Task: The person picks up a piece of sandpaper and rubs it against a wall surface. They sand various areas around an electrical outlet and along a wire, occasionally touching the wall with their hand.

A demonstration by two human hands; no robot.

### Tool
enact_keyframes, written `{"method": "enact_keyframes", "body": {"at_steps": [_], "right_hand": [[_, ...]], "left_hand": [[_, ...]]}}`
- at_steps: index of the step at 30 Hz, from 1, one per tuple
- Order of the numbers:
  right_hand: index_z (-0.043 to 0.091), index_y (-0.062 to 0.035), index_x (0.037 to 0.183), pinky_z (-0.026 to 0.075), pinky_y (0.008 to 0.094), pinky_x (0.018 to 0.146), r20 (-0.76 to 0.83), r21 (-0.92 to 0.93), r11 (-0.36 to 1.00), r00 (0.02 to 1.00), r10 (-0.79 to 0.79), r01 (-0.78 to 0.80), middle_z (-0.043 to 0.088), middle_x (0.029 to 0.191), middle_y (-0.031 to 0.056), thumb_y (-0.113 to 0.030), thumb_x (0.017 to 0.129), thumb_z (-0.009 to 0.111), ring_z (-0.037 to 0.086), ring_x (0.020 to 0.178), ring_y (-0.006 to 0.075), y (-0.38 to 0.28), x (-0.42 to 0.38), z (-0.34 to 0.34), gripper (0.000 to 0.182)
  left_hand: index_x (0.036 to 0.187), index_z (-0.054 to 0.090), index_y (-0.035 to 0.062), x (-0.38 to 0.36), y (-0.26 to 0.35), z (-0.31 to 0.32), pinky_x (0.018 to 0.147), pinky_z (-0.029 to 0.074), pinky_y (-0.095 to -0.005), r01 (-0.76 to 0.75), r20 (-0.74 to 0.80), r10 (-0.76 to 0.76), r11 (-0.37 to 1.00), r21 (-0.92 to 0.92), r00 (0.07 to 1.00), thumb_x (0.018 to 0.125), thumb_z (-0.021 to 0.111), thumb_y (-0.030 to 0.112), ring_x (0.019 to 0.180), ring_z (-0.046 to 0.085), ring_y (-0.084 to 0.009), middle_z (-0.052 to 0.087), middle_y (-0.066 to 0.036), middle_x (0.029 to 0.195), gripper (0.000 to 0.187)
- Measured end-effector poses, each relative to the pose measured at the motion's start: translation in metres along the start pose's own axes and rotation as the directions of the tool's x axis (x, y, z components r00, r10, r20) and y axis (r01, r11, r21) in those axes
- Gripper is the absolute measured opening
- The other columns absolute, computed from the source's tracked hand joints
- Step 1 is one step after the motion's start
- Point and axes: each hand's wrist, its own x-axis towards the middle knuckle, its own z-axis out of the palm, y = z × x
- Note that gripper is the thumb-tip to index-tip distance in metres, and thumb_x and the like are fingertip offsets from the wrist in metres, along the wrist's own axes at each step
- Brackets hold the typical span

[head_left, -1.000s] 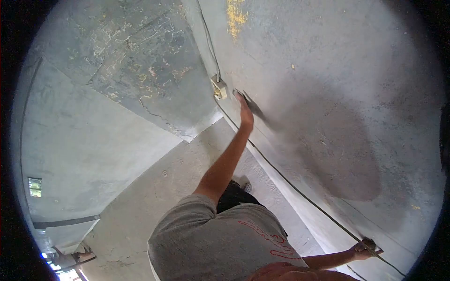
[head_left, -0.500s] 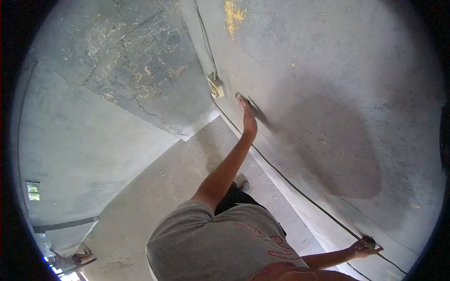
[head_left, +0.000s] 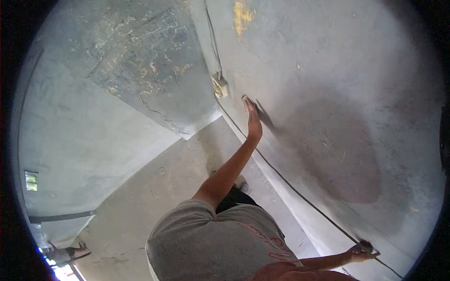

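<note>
My left hand (head_left: pixel 253 125) reaches out at arm's length and presses a small flat sanding pad (head_left: pixel 248 100) against the grey plastered wall (head_left: pixel 356 79), fingers laid along it. The pad sits just right of a white electrical box (head_left: pixel 220 87). My right hand (head_left: pixel 360 251) is low at the bottom right, fingers curled on a small dark object (head_left: pixel 365 244) held at the wall beside a black cable (head_left: pixel 290 185). My grey shirt (head_left: pixel 211 243) fills the bottom centre.
The cable runs diagonally along the wall from the box toward the bottom right. A darker patch (head_left: pixel 340 157) marks the wall, with a yellow smear (head_left: pixel 243 16) higher up. Bare concrete floor (head_left: pixel 154 187) lies left; my shoe (head_left: pixel 241 183) stands near the wall's base.
My left hand and the pad have slid a short way along the wall, away from the electrical box. My right hand stays at the same spot by the cable.
</note>
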Motion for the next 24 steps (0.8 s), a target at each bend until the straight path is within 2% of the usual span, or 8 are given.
{"method": "enact_keyframes", "body": {"at_steps": [3,6,10,12,14,16,19,24], "right_hand": [[0.053,-0.0013,0.071,0.033,0.0236,0.032,-0.522,-0.219,0.976,0.845,-0.121,0.004,0.041,0.044,0.0056,-0.046,0.097,0.022,0.032,0.03,0.0112,-0.018,-0.014,0.1,0.061],[0.047,-0.0032,0.073,0.037,0.0237,0.037,-0.105,0.02,0.998,0.993,-0.06,0.062,0.04,0.044,0.0043,-0.04,0.098,0.024,0.026,0.028,0.0101,-0.008,-0.01,0.051,0.05],[0.042,0.0041,0.118,0.047,0.0287,0.045,-0.322,-0.408,0.91,0.92,-0.222,0.076,0.046,0.053,0.0046,-0.023,0.099,0.029,0.031,0.032,0.0094,-0.006,-0.012,0.055,0.036],[0.023,-0.0009,0.137,0.049,0.0315,0.049,-0.335,-0.713,0.7,0.861,-0.383,0.034,0.049,0.057,0.0051,-0.019,0.097,0.031,0.033,0.035,0.0088,-0.007,-0.022,0.089,0.044],[0.033,-0.0007,0.13,0.042,0.0258,0.038,-0.297,-0.523,0.829,0.87,-0.394,0.197,0.048,0.056,0.0062,-0.023,0.098,0.031,0.031,0.032,0.0088,0.0,-0.017,0.068,0.039],[0.051,0.0005,0.105,0.033,0.0222,0.03,-0.336,-0.381,0.909,0.89,-0.307,0.17,0.041,0.046,0.0057,-0.034,0.098,0.03,0.028,0.028,0.009,0.003,-0.014,0.063,0.041],[0.014,-0.002,0.143,0.048,0.0326,0.051,0.103,-0.064,0.991,0.989,-0.11,0.117,0.052,0.066,0.0066,-0.021,0.091,0.045,0.051,0.053,0.016,0.014,-0.003,-0.023,0.063],[0.022,-0.0005,0.14,0.032,0.0223,0.029,-0.417,-0.693,0.721,0.81,-0.412,0.01,0.048,0.062,0.008,-0.032,0.098,0.03,0.032,0.032,0.0092,-0.003,-0.022,0.094,0.053]], "left_hand": [[0.144,-0.005,0.0052,0.021,0.008,-0.005,0.112,0.007,-0.0335,0.023,-0.026,-0.028,0.986,-0.163,0.999,0.094,0.016,0.058,0.14,0.001,-0.025,-0.004,-0.009,0.152,0.076],[0.144,0.002,0.0029,0.078,-0.039,-0.029,0.112,0.007,-0.0305,0.036,-0.012,-0.042,0.948,-0.315,0.999,0.092,0.018,0.061,0.14,0.004,-0.0222,0.003,-0.01,0.152,0.08],[0.145,-0.001,0.0073,0.053,0.009,-0.021,0.112,0.005,-0.0339,0.145,-0.022,-0.157,0.948,-0.282,0.987,0.09,0.022,0.064,0.139,0.005,-0.0219,0.0,-0.009,0.152,0.082],[0.145,-0.002,0.0075,0.028,0.013,-0.017,0.112,0.005,-0.0347,0.161,0.022,-0.163,0.937,-0.31,0.986,0.089,0.021,0.065,0.139,0.004,-0.0219,0.0,-0.009,0.152,0.083],[0.145,-0.003,0.0076,0.018,0.019,-0.014,0.113,0.004,-0.0355,0.152,0.064,-0.139,0.931,-0.332,0.988,0.089,0.02,0.066,0.14,0.004,-0.022,-0.001,-0.008,0.152,0.083],[0.143,-0.001,0.0012,0.02,0.025,-0.013,0.113,0.006,-0.0312,-0.118,0.033,0.118,0.993,-0.011,0.992,0.098,0.013,0.047,0.139,0.006,-0.0228,0.002,-0.014,0.151,0.066],[0.145,-0.002,0.0074,0.05,0.061,-0.009,0.113,0.004,-0.037,-0.155,-0.023,0.155,0.952,-0.264,0.988,0.092,0.016,0.059,0.14,0.004,-0.0229,-0.001,-0.009,0.152,0.076],[0.142,-0.003,-0.0022,0.095,0.014,-0.022,0.113,0.004,-0.034,-0.302,-0.117,0.325,0.936,0.179,0.938,0.097,0.013,0.048,0.14,0.002,-0.0244,-0.002,-0.015,0.151,0.069]]}}
